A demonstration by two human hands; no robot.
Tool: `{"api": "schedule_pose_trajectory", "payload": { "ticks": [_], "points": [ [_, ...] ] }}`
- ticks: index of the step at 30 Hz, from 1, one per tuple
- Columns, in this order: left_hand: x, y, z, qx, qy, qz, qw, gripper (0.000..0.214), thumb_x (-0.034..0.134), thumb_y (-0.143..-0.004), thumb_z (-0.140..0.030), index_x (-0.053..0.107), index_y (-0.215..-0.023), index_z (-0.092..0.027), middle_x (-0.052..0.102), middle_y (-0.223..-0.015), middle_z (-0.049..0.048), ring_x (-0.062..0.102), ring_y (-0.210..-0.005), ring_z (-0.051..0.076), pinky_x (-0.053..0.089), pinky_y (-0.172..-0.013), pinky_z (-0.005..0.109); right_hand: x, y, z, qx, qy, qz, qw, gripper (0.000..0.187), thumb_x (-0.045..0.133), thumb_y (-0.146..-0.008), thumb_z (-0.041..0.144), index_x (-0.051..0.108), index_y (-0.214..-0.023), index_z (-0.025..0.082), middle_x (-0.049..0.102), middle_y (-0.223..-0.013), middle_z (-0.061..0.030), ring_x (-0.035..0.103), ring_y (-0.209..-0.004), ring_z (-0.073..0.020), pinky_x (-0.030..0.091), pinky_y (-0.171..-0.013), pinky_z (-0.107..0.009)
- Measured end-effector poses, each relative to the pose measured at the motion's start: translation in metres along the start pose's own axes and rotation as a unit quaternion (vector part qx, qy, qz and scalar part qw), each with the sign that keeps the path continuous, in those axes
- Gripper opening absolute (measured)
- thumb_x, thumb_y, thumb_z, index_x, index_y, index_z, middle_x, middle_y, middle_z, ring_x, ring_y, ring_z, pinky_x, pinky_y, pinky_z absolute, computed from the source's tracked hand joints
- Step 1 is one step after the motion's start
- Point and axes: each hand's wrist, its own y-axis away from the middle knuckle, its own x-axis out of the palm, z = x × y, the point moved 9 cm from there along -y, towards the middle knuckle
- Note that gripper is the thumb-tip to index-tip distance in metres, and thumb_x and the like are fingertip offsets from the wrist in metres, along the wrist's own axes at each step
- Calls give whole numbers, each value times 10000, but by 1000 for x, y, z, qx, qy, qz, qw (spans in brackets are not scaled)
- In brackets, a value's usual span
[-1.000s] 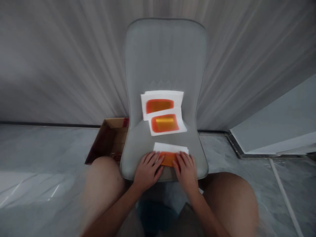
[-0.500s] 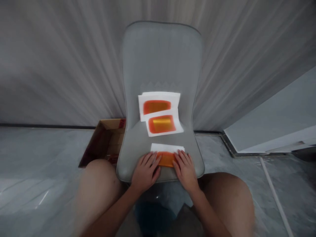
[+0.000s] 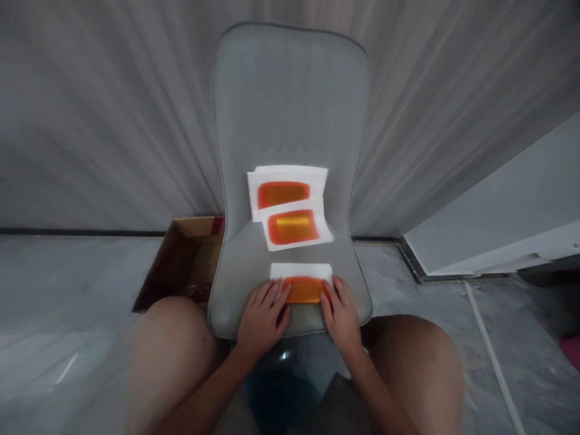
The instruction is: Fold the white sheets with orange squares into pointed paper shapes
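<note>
A white paper sheet (image 3: 301, 271) with an orange patch that had a gold centre lay flat across the front of the seat, close to the seat's front edge and square to it. Both hands rested on it, open and flat, with neither one gripping. The left hand (image 3: 263, 318) sat palm down with its fingers slightly spread, the fingertips (image 3: 281, 289) touching the sheet's left end at the edge of the patch. The right hand (image 3: 342, 317) mirrored it, its fingers angled inward over the right end of the patch. A narrow stretch of orange showed between the two hands. Both forearms came up from below, between the knees, and the wrists were angled in toward each other. Farther back on the same grey upholstered chair (image 3: 290, 90), two more white sheets lay near the base of the backrest, each with its own orange-and-gold patch. The nearer sheet (image 3: 293, 222) overlapped the farther sheet (image 3: 283, 194) and sat slightly askew. Bare thighs (image 3: 172, 356) flanked the seat. Behind the chair's left side stood an open cardboard box (image 3: 190, 260) on a grey marble floor (image 3: 67, 284), with a pleated grey curtain (image 3: 90, 121) hanging behind.
</note>
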Motion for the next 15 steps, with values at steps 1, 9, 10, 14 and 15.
{"api": "schedule_pose_trajectory", "payload": {
  "ticks": [1, 9, 10, 14, 15],
  "points": [
    [0, 0, 0, -1, 0, -1, 1000, 530, 572, -1010, -301, 562, -1532, -213, 581, -1563, 91, 551, -1404, 317, 453, -1158, 495, 1, 0, 1, -6, 12, 0, 1000, 424, 445, -1100, 357, 644, -1432, 184, 629, -1477, -177, 562, -1389, -341, 483, -1150, -598],
    [-2, 0, -1, 4, -1, -9, 1000, 626, 572, -994, -288, 464, -1606, -210, 531, -1608, 96, 506, -1467, 323, 414, -1207, 515, 10, -1, 3, -4, 56, 32, 998, 467, 397, -1109, 371, 626, -1471, 183, 633, -1504, -154, 538, -1432, -342, 439, -1174, -600],
    [-2, 0, -2, 7, 1, -9, 1000, 621, 569, -996, -286, 467, -1604, -214, 531, -1608, 95, 503, -1472, 322, 413, -1210, 517, 11, -1, 4, -4, 58, 36, 998, 470, 394, -1109, 369, 621, -1477, 186, 629, -1509, -151, 537, -1433, -343, 434, -1176, -600],
    [0, 0, 0, 0, 4, -5, 1000, 567, 575, -993, -295, 535, -1554, -230, 572, -1570, 101, 536, -1444, 324, 421, -1205, 534, 9, -3, 5, -4, 58, 36, 998, 488, 394, -1105, 376, 578, -1518, 191, 613, -1525, -160, 538, -1434, -338, 430, -1174, -597],
    [1, 0, 0, -3, 4, -5, 1000, 556, 577, -991, -297, 549, -1543, -229, 580, -1562, 103, 544, -1435, 324, 424, -1203, 534, 8, -3, 5, -3, 54, 31, 998, 496, 397, -1104, 381, 558, -1533, 190, 605, -1531, -165, 540, -1432, -337, 434, -1171, -595]
  ]
}}
